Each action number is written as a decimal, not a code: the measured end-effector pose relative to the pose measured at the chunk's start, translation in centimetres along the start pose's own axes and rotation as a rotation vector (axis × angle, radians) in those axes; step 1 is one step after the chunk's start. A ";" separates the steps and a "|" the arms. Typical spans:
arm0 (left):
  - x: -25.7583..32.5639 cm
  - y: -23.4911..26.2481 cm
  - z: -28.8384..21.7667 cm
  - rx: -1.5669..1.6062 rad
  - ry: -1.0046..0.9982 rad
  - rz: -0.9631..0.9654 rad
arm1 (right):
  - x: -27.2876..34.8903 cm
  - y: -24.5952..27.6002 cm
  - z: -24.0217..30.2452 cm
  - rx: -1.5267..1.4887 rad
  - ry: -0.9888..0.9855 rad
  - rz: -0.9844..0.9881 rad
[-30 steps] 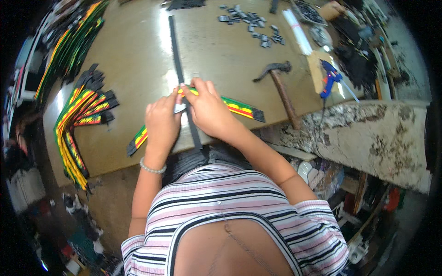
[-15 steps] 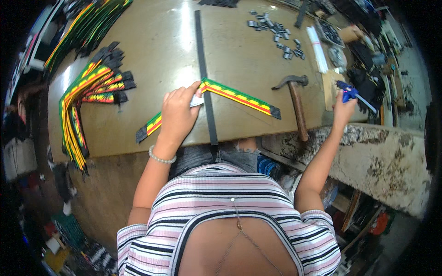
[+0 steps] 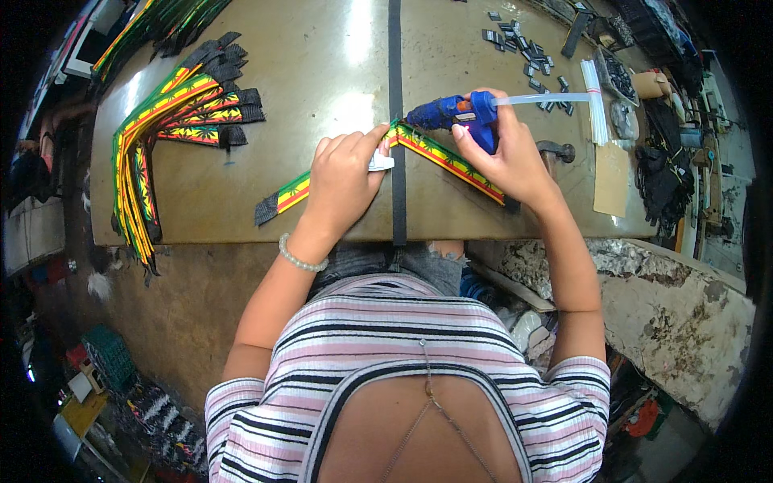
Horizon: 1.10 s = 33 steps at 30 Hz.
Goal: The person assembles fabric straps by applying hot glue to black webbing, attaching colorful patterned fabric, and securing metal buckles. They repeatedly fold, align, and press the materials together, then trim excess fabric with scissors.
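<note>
A green, yellow and red patterned strap (image 3: 451,167) with black ends lies bent in a shallow peak across a black strip (image 3: 396,213) on the table. My left hand (image 3: 345,179) is closed on the strap's left side close to the bend, its fingertips at the peak. From under its fingers sticks a small white piece (image 3: 382,163), whose kind I cannot make out. My right hand (image 3: 511,157) grips a blue glue gun (image 3: 475,117), a long translucent glue stick (image 3: 541,99) coming out of its back. The gun's dark nozzle is at the strap's bend.
Folded patterned straps (image 3: 133,153) lie in a pile at the left, with more straps (image 3: 161,32) behind. Small dark metal clips (image 3: 527,52) are scattered at the back right. A hammer (image 3: 557,151) lies partly behind my right hand, near white glue sticks (image 3: 596,101) and a cardboard piece (image 3: 610,181).
My right hand has brought the glue gun leftward from the table's right side to the strap's bend. My left hand stays on the strap. The whole view has shifted slightly.
</note>
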<state>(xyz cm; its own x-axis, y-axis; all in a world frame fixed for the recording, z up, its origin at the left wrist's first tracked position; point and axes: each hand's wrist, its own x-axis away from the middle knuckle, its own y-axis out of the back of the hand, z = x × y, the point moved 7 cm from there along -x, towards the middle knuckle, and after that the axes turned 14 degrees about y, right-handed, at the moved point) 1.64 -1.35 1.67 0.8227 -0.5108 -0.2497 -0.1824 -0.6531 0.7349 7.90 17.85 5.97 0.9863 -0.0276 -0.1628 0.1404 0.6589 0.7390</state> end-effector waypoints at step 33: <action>0.3 -0.2 -0.1 -0.031 0.006 0.048 | 20.0 14.9 -13.1 0.345 -0.410 -1.131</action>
<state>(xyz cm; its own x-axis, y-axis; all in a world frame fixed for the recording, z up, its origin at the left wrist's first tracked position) 2.00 -1.26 1.50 0.8164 -0.5380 -0.2098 -0.2056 -0.6104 0.7650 28.62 36.98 5.11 0.2438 -0.7218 -0.6478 0.8798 -0.1165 0.4609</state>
